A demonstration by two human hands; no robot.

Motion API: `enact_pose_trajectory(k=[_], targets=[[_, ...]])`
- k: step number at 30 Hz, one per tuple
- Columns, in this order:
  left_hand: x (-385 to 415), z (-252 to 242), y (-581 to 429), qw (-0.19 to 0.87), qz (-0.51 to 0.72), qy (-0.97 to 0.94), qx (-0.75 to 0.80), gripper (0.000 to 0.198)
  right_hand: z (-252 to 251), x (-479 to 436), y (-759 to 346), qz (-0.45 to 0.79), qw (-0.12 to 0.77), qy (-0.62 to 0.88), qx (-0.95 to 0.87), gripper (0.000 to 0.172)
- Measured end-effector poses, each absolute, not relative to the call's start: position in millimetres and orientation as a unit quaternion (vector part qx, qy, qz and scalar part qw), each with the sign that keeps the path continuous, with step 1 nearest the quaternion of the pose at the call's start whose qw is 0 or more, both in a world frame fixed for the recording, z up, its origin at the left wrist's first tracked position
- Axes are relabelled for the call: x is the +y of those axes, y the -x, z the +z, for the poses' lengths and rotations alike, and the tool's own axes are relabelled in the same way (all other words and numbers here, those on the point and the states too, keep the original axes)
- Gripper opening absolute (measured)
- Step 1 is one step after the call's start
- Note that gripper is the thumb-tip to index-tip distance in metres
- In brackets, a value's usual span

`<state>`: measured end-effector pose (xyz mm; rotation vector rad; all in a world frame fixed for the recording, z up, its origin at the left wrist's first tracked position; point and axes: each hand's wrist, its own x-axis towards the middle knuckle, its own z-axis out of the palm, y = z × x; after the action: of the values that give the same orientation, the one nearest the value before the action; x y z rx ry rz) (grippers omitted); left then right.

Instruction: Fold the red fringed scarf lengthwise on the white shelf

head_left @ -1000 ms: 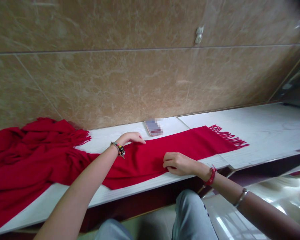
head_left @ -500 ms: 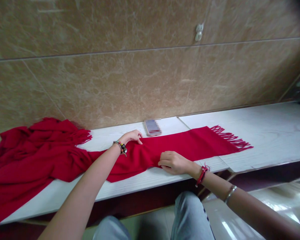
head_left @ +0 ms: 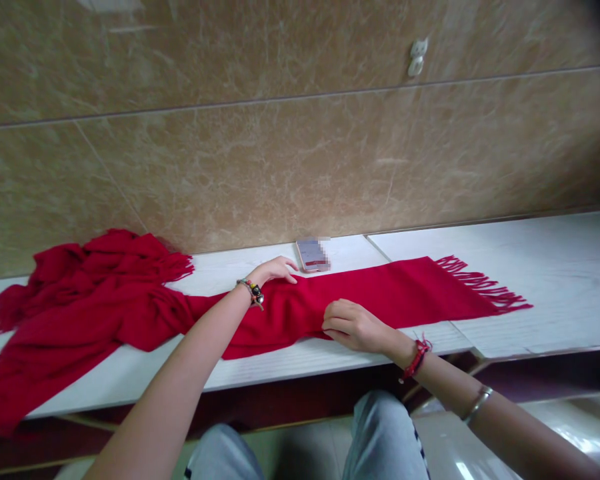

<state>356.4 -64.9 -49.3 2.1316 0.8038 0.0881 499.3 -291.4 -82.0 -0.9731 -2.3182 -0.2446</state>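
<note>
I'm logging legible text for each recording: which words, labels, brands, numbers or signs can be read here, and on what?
No text can be read.
Phone: part of the screen is pixelated; nothing legible.
Bead bracelet: any marks are too small to tell.
Red cloth, cat figure and wall: no lettering that I can make out.

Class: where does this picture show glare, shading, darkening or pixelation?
Head view: glare on the floor, lower right; pale shine on the wall, top left. Same head view: soft shading across the red scarf, a dark upper-right corner, pixelation over part of the phone.
</note>
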Motion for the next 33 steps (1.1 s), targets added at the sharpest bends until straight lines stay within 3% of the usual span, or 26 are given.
enact_pose_trajectory(k=[5, 12, 20, 24, 28, 33], targets=[[-68.8, -50.1, -352.8, 0.373, 0.03, -0.861, 0.345, 0.043, -80.9, -290.7, -497.3, -0.067, 0.282, 0.343, -0.893, 0.017], [-77.1, -42.0, -370.9, 0.264, 0.004, -0.901, 0.343, 0.023, -88.2, -288.0, -498.2, -0.02, 0.273, 0.365, -0.89, 0.019], [-137.3, -51.3, -327.4, 0.079, 0.148, -0.935, 0.313, 0.052, -83.1, -292.5, -505.4, 0.021, 0.203, 0.401, -0.893, 0.037], [-149.2, -70.3, -253.1, 0.028, 0.054, -0.96, 0.272, 0.064, -83.4, -294.1, -512.6, 0.028, 0.14, 0.422, -0.895, 0.046], [-137.8, -76.3, -205.2, 0.01, 0.003, -0.964, 0.266, 0.059, -85.6, -293.4, -514.2, 0.035, 0.121, 0.427, -0.895, 0.049], [-151.2, -58.9, -214.1, -0.014, 0.044, -0.986, 0.159, 0.048, -78.5, -293.8, -511.8, 0.067, 0.122, 0.431, -0.891, 0.048]])
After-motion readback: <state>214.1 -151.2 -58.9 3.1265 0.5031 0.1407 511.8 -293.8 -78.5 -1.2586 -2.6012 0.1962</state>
